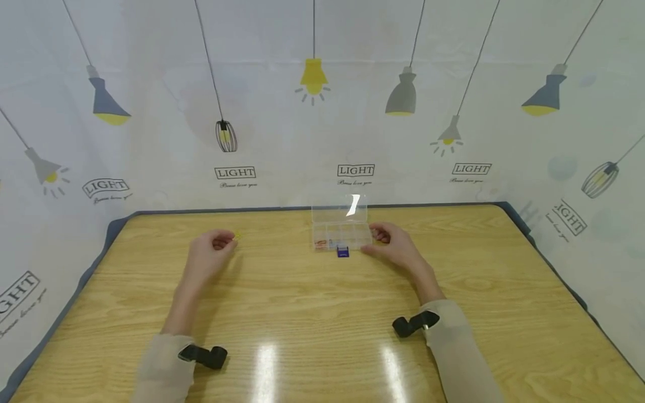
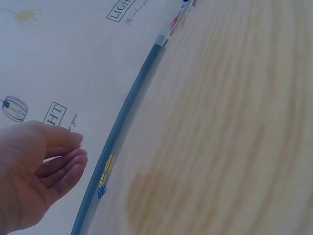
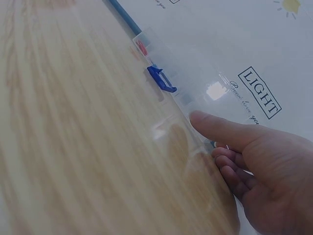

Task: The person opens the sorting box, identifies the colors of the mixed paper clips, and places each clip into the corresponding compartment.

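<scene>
A clear plastic compartment box [image 1: 342, 236] stands at the back of the table with its lid [image 1: 332, 211] raised. My right hand [image 1: 398, 246] holds the box's right end, thumb at the front corner and fingers along the side. Red paper clips [image 3: 141, 47] lie in the left front compartment. The box's blue latch [image 1: 342, 252] hangs at the front. Left of the box, my left hand [image 1: 209, 254] has its fingertips right by small yellow paper clips [image 2: 108, 164]. Its fingers are loosely bent, with nothing seen between them. Blue clips [image 2: 101, 191] lie beside the yellow ones.
A wooden table [image 1: 302, 313] stretches beneath both hands. Behind it hangs a white curtain [image 1: 277, 129] printed with lamps, and a dark blue edge [image 1: 227, 210] borders the tabletop. Black wrist cameras [image 1: 204, 356] are strapped over both sleeves.
</scene>
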